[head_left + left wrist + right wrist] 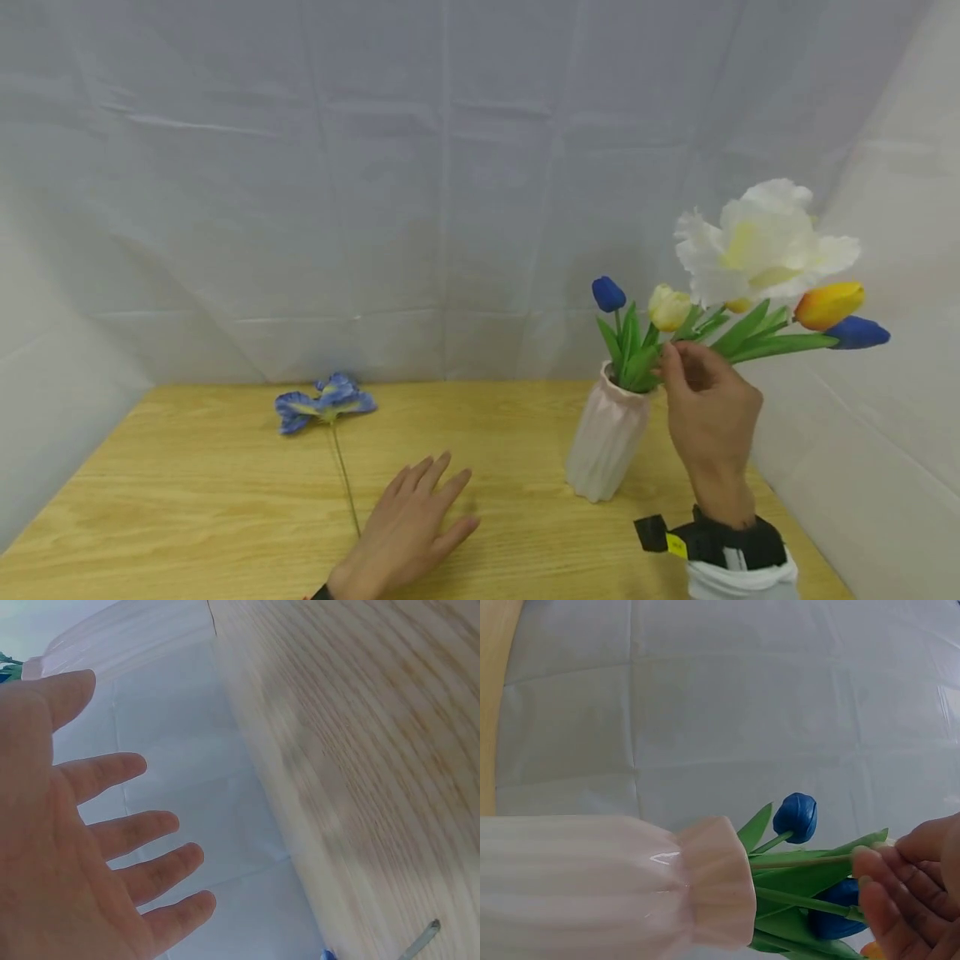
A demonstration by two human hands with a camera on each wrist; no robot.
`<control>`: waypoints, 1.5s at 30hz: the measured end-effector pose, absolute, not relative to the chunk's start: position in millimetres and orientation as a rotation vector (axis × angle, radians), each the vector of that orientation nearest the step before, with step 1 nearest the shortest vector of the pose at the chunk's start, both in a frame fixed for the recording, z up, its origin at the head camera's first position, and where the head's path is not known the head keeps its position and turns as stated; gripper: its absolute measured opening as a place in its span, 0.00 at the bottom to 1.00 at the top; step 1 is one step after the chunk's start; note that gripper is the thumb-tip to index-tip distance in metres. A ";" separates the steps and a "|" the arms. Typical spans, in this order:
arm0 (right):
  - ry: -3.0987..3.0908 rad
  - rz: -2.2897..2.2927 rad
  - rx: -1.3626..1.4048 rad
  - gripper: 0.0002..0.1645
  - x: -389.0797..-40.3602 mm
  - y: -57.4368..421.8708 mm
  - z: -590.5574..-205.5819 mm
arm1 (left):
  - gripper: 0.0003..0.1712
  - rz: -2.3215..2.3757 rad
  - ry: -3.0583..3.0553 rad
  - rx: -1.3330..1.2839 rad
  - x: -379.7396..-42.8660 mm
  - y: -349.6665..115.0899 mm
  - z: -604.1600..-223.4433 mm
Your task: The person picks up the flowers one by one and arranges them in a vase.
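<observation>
A pale pink ribbed vase (609,442) stands at the right of the table, holding artificial tulips with green leaves. My right hand (712,408) is just above its rim, thumb and fingertips pinching a thin pale stem (802,861) that runs into the vase mouth. A large white flower (768,246) spreads above this hand; the leaves and fingers hide where its stem runs. My left hand (408,525), fingers spread and holding nothing, is over the front of the table. Beside it lies a blue iris (326,404), its bare stem (345,475) passing partly behind the hand.
Among the vase's flowers are a blue tulip (608,294), a cream tulip (670,307) and an orange-yellow tulip (829,306) leaning right. A pale sheet (450,208) hangs behind the wooden table (195,500) and along both sides.
</observation>
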State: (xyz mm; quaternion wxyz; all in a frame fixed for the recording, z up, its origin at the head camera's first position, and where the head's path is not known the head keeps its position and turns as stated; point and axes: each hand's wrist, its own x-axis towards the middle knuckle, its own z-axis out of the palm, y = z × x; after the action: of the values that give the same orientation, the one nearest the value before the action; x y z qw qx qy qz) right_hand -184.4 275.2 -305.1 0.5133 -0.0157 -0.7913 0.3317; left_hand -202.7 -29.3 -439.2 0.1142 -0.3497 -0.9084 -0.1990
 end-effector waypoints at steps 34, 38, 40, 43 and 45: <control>-2.800 1.200 -0.012 0.12 -187.9 253.2 -380.1 | 0.31 -0.605 -2.760 -0.933 -200.2 -46.0 -447.9; -2.810 1.222 0.030 0.10 -193.7 244.0 -399.3 | 0.31 -0.599 -2.760 -0.904 -199.2 -52.3 -450.1; -2.818 1.223 0.051 0.09 -197.3 240.0 -408.0 | 0.32 -0.580 -2.762 -0.883 -198.4 -55.6 -450.9; -2.834 1.213 0.072 0.08 -202.4 233.8 -418.9 | 0.32 -0.551 -2.758 -0.857 -197.2 -60.5 -451.4; -2.834 1.200 0.089 0.07 -205.0 229.6 -425.6 | 0.32 -0.537 -2.754 -0.843 -196.9 -63.8 -451.6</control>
State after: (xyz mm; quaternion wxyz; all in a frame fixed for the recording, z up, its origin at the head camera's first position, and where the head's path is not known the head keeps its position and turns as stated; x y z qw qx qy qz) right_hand -205.0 229.6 -425.6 0.0312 0.0290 -0.9200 0.3896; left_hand -196.9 -63.8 -451.6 0.1056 -0.2861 -0.9348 -0.1822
